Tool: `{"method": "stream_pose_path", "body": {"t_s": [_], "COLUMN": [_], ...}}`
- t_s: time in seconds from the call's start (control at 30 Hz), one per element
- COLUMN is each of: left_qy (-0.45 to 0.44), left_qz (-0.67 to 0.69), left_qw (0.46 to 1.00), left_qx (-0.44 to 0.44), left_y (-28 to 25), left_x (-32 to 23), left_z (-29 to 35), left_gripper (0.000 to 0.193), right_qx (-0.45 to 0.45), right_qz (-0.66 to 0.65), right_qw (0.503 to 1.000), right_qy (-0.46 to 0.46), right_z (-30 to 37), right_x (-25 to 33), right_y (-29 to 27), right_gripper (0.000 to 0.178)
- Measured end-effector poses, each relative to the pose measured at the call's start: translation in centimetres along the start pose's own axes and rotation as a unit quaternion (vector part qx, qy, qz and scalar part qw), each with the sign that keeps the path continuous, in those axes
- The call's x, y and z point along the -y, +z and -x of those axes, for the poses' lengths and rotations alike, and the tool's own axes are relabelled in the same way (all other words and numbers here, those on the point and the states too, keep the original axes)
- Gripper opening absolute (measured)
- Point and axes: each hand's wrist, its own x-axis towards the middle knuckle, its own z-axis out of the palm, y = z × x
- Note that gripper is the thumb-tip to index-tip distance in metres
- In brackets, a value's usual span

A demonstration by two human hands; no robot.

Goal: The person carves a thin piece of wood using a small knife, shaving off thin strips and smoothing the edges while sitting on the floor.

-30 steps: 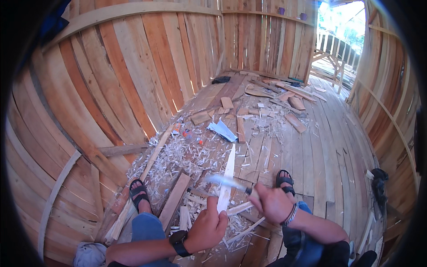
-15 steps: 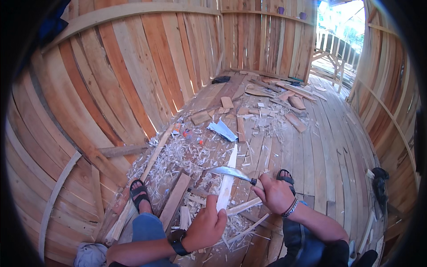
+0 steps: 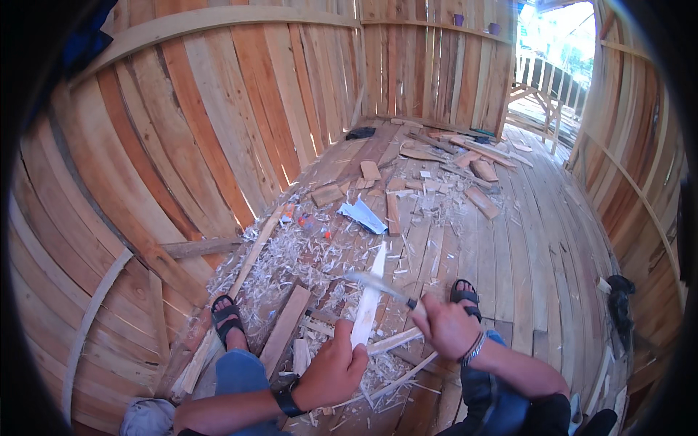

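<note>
My left hand point(image 3: 333, 373) is closed round the lower end of a pale, pointed wooden strip point(image 3: 369, 304), which points up and away from me. In my right hand point(image 3: 448, 328) is the handle of a curved knife, like a sickle. Its blade point(image 3: 378, 283), blurred by motion, lies across the strip at about mid-length; whether it touches the wood I cannot tell. Curled wood shavings point(image 3: 291, 254) are spread over the floor beneath and beyond the strip.
My sandalled feet point(image 3: 227, 320) stand either side of the work. A reddish plank point(image 3: 285, 328) lies by my left foot. Ahead are a bluish-white sheet point(image 3: 363, 216) and scattered offcuts point(image 3: 482, 202). Plank walls point(image 3: 211, 109) enclose the room; a doorway point(image 3: 554, 65) opens at the far right.
The knife blade has shifted slightly and its angle has changed, now sloping more down to the right. My right hand sits a little lower. The strip stays in my left hand, barely moved.
</note>
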Motion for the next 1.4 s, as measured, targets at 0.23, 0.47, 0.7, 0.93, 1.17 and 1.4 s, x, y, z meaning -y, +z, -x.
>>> {"method": "stream_pose_path", "body": {"t_s": [0.23,0.47,0.7,0.93,1.17,1.4], "left_qy": [-0.002,0.004,0.014,-0.009,-0.006,-0.009], "left_qz": [-0.02,-0.001,-0.006,-0.004,0.02,-0.003], "left_qw": [1.0,1.0,1.0,1.0,0.999,0.999], "left_qx": [0.001,0.013,0.021,0.022,0.028,0.031], "left_y": [-0.3,-0.5,0.2,-0.1,-0.3,0.2], "left_x": [-0.1,0.1,0.5,0.3,0.8,0.9], "left_z": [-0.4,-0.6,-0.4,-0.4,-0.6,-0.1], "left_gripper": [0.027,0.028,0.029,0.028,0.027,0.027], "right_qx": [-0.021,0.008,0.011,-0.003,-0.007,0.019], "right_qz": [0.014,0.003,0.004,-0.002,-0.004,0.0], "right_qw": [0.999,1.0,1.0,0.998,0.999,1.0], "right_qy": [-0.036,0.011,-0.002,-0.057,-0.036,0.023], "right_z": [-0.5,0.2,0.2,0.1,-0.4,-0.1], "right_x": [-1.3,-0.5,-0.4,-1.6,-1.5,-1.1], "right_y": [0.3,0.7,0.5,1.1,1.4,1.2], "right_gripper": [0.034,0.038,0.036,0.038,0.039,0.039]}}
